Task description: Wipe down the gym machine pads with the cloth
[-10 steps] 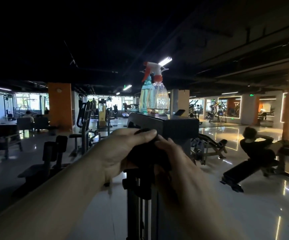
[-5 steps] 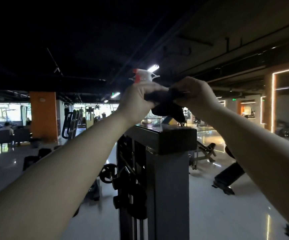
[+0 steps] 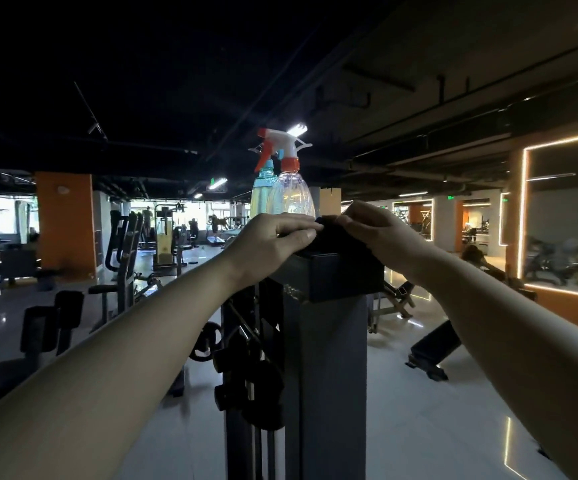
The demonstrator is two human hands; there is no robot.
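Both arms reach forward, left hand (image 3: 273,237) and right hand (image 3: 372,230) curled, fingertips nearly meeting.

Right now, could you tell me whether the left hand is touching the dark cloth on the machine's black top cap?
Touching: in the head view, the left hand grips the dark cloth.

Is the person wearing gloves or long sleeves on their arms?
No. Both the left hand and the right hand are bare, with no gloves. Both forearms show bare too, no sleeves, and I see no watch, bracelet or ring.
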